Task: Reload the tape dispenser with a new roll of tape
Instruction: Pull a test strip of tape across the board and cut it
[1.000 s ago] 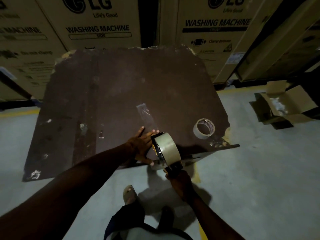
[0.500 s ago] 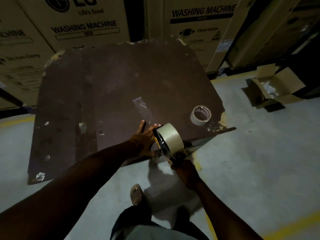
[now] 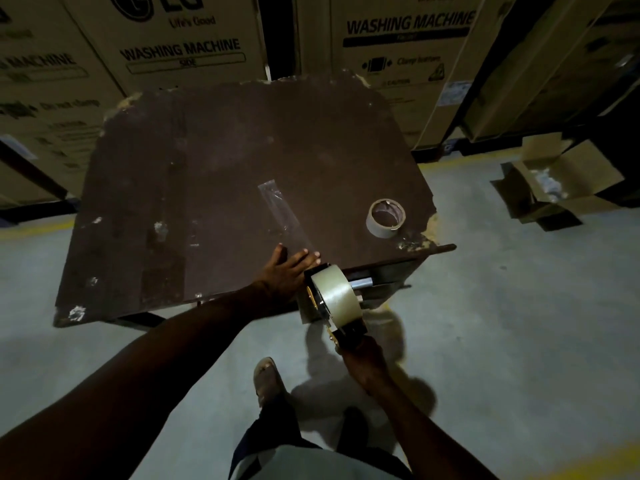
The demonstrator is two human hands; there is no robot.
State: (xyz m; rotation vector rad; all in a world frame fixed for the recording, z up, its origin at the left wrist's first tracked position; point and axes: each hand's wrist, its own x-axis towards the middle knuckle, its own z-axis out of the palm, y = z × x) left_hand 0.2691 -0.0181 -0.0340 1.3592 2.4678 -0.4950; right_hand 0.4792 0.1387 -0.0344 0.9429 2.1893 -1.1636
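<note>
The tape dispenser (image 3: 330, 306) carries one full, pale roll (image 3: 337, 294) and hangs off the counter (image 3: 214, 168) edge at 6 o'clock. The right hand (image 3: 362, 356) fingers wrap its handle; the left hand (image 3: 287, 271) lies flat, fingers spread. One spent core (image 3: 385, 218) (nearly bare) sits at 3 o'clock; one clear strip (image 3: 282, 211) is stuck mid-counter.
</note>
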